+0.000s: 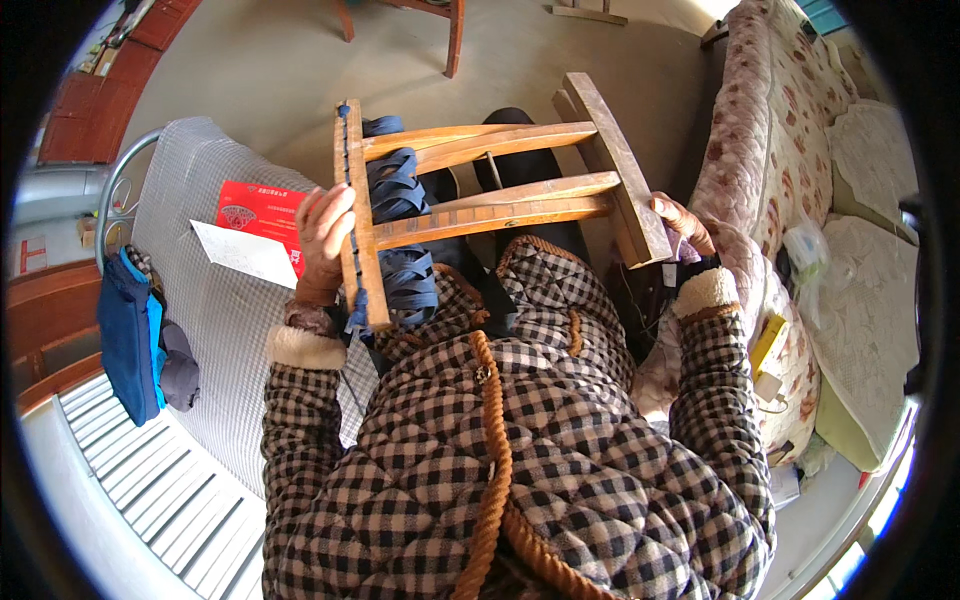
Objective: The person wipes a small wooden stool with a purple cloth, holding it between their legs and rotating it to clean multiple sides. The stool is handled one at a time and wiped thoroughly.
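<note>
A wooden folding stool [495,187] lies sideways above my lap. Its legs run across between two end bars, and blue woven straps [409,281] hang along the left end, laced to the bar by a dark cord. My left hand [326,236] grips the narrow left bar, with the fingers over its outer side. At the other end, my right hand [682,223] is against the wide right bar [619,172]; its thumb or finger touches the edge, and part of the hand is hidden. A small purple cloth item [681,247] is beside it.
On my left, a checked cloth [225,337] bears a red printed packet [259,210] and a white paper [244,251]; a dark cap [180,367] is beside blue fabric [127,337]. A flowered sofa [750,150] stands on my right with a yellow box [770,345]. Wooden furniture legs [454,37] stand ahead.
</note>
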Available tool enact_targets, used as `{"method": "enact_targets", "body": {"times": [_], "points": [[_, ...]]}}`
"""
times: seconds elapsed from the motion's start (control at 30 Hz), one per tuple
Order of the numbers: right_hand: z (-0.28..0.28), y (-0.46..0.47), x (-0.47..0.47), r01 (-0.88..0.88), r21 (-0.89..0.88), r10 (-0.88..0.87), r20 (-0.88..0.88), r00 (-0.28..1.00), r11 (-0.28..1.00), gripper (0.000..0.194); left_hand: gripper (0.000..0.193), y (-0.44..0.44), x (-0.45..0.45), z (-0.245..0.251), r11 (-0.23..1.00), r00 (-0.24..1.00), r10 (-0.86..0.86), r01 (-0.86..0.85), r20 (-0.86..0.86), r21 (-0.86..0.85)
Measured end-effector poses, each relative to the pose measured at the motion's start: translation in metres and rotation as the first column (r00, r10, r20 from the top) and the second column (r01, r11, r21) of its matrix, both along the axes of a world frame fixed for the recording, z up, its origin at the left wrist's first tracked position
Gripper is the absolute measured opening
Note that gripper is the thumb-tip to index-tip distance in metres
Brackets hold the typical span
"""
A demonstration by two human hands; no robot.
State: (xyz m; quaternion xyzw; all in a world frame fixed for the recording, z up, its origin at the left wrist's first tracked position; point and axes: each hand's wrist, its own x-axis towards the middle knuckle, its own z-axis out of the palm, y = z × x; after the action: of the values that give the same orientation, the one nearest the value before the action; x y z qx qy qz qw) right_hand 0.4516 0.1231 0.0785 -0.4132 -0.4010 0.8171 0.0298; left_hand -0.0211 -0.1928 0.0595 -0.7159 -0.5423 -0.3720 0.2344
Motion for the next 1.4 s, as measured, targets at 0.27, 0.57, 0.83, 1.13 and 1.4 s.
{"method": "enact_targets", "body": {"times": [0.27, 0.57, 0.83, 1.13, 1.4], "points": [[-0.004, 0.01, -0.02, -0.475, 0.229, 0.475, 0.058, 0.878, 0.85, 0.119, 0.068, -0.033, 0.005, -0.025, 0.964, 0.987, 0.159, -0.162, -0.03, -0.209], [-0.011, 0.018, -0.011, -0.487, 0.288, 0.46, 0.16, 0.873, 0.825, 0.108, 0.039, 0.001, 0.022, 0.053, 0.838, 0.87, 0.492, -0.465, 0.028, -0.287], [0.013, 0.024, 0.022, -0.475, 0.483, 0.277, 0.426, 0.861, 0.736, 0.083, 0.039, 0.036, 0.032, 0.065, 0.769, 0.93, 0.359, -0.248, 0.076, -0.589], [0.067, -0.011, 0.019, 0.392, 0.472, -0.431, -0.028, 0.902, 0.79, 0.056, 0.048, 0.028, 0.003, 0.08, 0.704, 0.976, 0.158, -0.002, 0.153, -0.71], [0.056, -0.023, -0.031, 0.39, 0.023, -0.373, -0.246, 0.894, 0.92, 0.053, 0.053, 0.07, 0.003, 0.073, 0.642, 0.987, -0.15, 0.049, -0.062, -0.765]]}}
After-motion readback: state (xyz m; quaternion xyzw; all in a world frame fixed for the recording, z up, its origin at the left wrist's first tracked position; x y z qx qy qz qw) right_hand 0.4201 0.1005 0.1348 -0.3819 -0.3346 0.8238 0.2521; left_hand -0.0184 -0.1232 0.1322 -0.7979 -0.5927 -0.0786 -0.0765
